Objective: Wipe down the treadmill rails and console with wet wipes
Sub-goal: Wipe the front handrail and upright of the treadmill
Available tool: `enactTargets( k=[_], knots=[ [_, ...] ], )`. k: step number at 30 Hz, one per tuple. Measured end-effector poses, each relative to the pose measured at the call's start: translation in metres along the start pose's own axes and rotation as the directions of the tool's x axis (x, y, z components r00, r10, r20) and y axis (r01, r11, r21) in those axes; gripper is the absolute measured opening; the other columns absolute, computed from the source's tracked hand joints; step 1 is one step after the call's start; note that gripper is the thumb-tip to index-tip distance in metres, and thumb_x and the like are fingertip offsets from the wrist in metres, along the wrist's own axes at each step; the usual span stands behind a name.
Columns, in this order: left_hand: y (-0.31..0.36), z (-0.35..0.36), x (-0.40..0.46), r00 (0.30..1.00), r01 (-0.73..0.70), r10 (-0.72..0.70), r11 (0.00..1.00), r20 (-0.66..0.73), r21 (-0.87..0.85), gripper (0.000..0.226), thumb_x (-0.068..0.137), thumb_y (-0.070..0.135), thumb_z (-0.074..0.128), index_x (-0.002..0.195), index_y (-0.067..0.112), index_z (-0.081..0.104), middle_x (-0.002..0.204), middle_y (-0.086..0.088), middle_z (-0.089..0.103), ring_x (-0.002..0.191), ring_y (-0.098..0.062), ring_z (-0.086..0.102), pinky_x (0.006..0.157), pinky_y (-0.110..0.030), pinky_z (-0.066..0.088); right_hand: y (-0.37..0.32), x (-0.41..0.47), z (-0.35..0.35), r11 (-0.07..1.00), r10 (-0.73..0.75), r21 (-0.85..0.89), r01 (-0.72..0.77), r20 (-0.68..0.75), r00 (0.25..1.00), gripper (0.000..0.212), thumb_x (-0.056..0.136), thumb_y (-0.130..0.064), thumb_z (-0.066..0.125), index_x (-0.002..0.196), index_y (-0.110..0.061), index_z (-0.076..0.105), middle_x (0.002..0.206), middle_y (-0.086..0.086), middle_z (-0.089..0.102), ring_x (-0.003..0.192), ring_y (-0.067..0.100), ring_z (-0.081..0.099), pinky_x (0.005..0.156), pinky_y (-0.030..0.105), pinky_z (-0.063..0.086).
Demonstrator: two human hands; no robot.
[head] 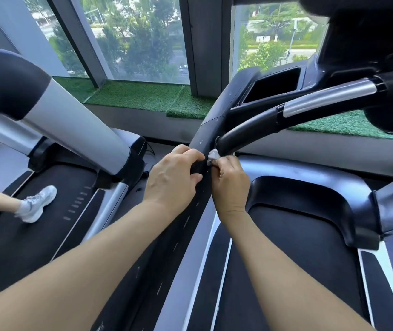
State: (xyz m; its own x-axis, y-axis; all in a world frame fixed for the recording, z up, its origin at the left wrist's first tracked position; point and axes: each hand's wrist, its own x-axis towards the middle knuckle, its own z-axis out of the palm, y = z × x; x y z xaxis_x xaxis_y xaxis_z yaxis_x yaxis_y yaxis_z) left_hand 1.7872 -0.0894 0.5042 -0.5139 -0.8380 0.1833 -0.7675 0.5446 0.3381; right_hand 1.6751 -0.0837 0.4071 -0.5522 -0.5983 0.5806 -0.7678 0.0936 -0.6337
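Both forearms reach forward from the bottom edge to the dark rail (pixel 197 187). On it the left hand (pixel 174 177) grips, fingers curled close together over the top. Just beside, the right hand (pixel 230 185) pinches a small bunched wipe (pixel 213 155) in its fingertips and presses it at the joint where the curved handlebar (pixel 250 127) meets the rail. This wipe looks soft, light and limp (probably slippery when wet), so I think a firm pinch at its bunched middle works best. Higher on the right is the console (pixel 274 88), apparently not yet reached.
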Motion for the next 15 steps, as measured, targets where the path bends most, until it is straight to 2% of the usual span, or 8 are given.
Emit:
enactTargets(
  k=[2,4,5,7,10,12,15],
  knots=[
    [0.0,0.0,0.001,1.0,0.004,-0.004,1.0,0.003,0.001,0.034,0.087,0.021,0.065,0.12,0.028,0.059,0.119,0.013,0.054,0.103,-0.016,0.058,0.079,-0.022,0.035,0.005,-0.002,0.0,0.999,0.036,-0.007,-0.036,0.061,0.997,0.014,0.088,-0.011,0.062,0.079,-0.004,0.071,0.077,0.012,0.065,0.058,0.031,0.06,0.051,0.018,0.035],
    [0.0,-0.001,0.0,1.0,0.017,-0.017,1.0,0.007,-0.004,0.033,0.087,0.02,0.065,0.119,0.028,0.059,0.119,0.012,0.054,0.103,-0.017,0.058,0.08,-0.023,0.035,0.012,-0.007,-0.011,0.992,0.129,-0.034,-0.124,0.187,0.974,0.014,0.091,-0.009,0.058,0.087,-0.004,0.07,0.087,0.013,0.066,0.071,0.032,0.062,0.055,0.022,0.03],
    [0.001,-0.001,0.0,1.0,0.019,-0.019,1.0,0.013,-0.004,0.034,0.087,0.02,0.065,0.119,0.027,0.059,0.119,0.012,0.054,0.102,-0.017,0.058,0.08,-0.023,0.036,0.016,-0.008,-0.02,0.986,0.164,-0.005,-0.166,0.181,0.97,0.013,0.092,-0.009,0.056,0.09,-0.004,0.068,0.091,0.012,0.065,0.075,0.032,0.061,0.057,0.026,0.032],
    [0.002,-0.002,0.001,1.0,0.019,-0.019,1.0,0.02,-0.002,0.034,0.087,0.019,0.065,0.119,0.027,0.059,0.118,0.012,0.054,0.101,-0.018,0.058,0.081,-0.025,0.037,0.013,0.0,-0.042,0.982,0.148,0.118,-0.149,0.017,0.989,0.008,0.09,-0.008,0.057,0.093,-0.005,0.065,0.092,0.01,0.063,0.075,0.027,0.06,0.059,0.03,0.04],
    [0.003,-0.002,0.001,1.0,0.023,-0.023,1.0,0.019,0.006,0.034,0.087,0.02,0.066,0.12,0.027,0.059,0.118,0.012,0.054,0.099,-0.019,0.059,0.08,-0.024,0.037,0.005,0.026,-0.057,0.979,0.141,0.179,-0.096,-0.257,0.956,0.015,0.089,-0.005,0.054,0.101,-0.003,0.062,0.095,0.011,0.059,0.08,0.017,0.052,0.063,0.023,0.041],
    [0.003,-0.001,0.001,1.0,0.02,-0.02,1.0,0.013,0.017,0.034,0.087,0.019,0.066,0.12,0.027,0.059,0.118,0.012,0.054,0.099,-0.018,0.058,0.079,-0.022,0.035,0.005,0.037,-0.054,0.975,0.168,0.197,-0.107,-0.326,0.93,0.018,0.087,-0.001,0.052,0.102,0.0,0.063,0.096,0.015,0.06,0.083,0.014,0.049,0.067,0.019,0.039],
    [0.003,-0.001,0.001,1.0,0.02,-0.02,0.999,0.01,0.03,0.033,0.088,0.02,0.066,0.12,0.027,0.059,0.117,0.012,0.054,0.099,-0.018,0.058,0.078,-0.021,0.034,0.007,0.035,-0.041,0.971,0.171,0.218,-0.099,-0.342,0.924,0.02,0.084,0.0,0.05,0.097,0.001,0.065,0.094,0.017,0.06,0.08,0.014,0.049,0.066,0.017,0.039]
  ],
)
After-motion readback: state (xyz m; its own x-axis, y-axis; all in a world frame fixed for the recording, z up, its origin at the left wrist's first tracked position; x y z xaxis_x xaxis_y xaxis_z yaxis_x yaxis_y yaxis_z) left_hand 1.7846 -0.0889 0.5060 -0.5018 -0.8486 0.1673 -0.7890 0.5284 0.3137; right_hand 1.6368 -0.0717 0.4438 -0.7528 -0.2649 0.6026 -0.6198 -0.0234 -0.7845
